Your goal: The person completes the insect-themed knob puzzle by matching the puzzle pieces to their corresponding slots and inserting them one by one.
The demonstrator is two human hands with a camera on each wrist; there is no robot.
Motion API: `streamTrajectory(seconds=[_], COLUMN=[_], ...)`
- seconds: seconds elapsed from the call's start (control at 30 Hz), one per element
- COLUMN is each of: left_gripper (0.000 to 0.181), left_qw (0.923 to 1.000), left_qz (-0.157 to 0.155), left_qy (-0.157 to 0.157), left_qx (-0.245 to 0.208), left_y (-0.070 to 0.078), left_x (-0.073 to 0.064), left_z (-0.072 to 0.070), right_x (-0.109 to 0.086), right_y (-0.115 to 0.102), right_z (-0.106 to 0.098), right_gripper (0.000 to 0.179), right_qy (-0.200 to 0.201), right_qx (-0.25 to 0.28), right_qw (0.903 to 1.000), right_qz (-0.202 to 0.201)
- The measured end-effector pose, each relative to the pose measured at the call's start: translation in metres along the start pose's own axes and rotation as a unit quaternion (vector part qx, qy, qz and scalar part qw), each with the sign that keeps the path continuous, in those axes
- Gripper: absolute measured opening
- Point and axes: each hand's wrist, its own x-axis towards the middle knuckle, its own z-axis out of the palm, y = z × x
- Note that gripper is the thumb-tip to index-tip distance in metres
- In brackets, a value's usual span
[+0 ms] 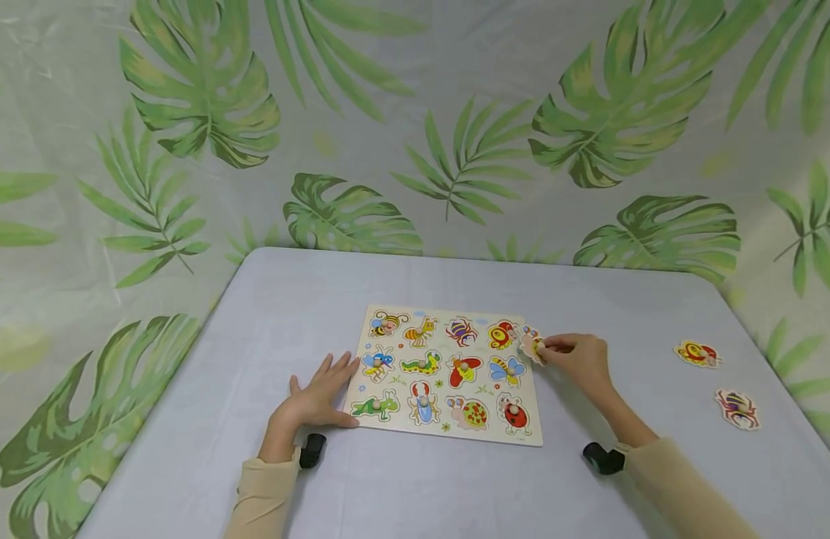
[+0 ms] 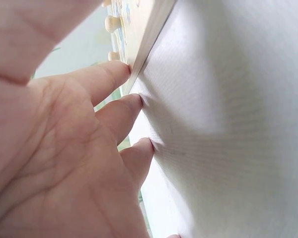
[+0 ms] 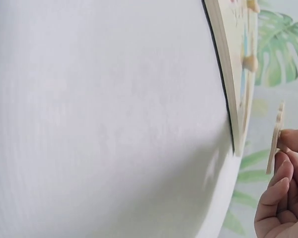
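Note:
A wooden peg puzzle board (image 1: 448, 442) with printed insects lies flat on the table. Several of its pieces carry round wooden knobs, such as the ladybug piece (image 1: 516, 418). My left hand (image 1: 313, 400) rests at the board's left side, fingers spread and fairly straight, thumb by the near left corner. In the left wrist view, its fingertips (image 2: 124, 69) touch the board's edge and the tablecloth. My right hand (image 1: 583, 363) pinches a pink snail puzzle piece (image 1: 531, 344) by its knob, above the board's right edge. The right wrist view shows the piece (image 3: 275, 139) edge-on, off the board.
Farther right on the white-covered table (image 1: 644, 314) lie a red and yellow butterfly piece (image 1: 697, 354) and a purple and yellow spider piece (image 1: 737, 409). Behind the table hangs a leaf-patterned curtain (image 1: 361, 142).

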Motion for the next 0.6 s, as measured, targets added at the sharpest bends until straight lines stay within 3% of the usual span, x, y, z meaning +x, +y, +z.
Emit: streamTrajectory(seconds=[0.6], left_gripper=[0.101], left_qw=[1.0000], left_qz=[-0.002], left_qy=[-0.002], left_qx=[0.005], left_y=[0.000], left_x=[0.002], left_z=[0.000], right_x=[-0.022], right_y=[-0.022], right_z=[0.013], right_gripper=[0.015], right_qy=[-0.064], right_qx=[0.023], right_qw=[0.9976], right_qz=[-0.011])
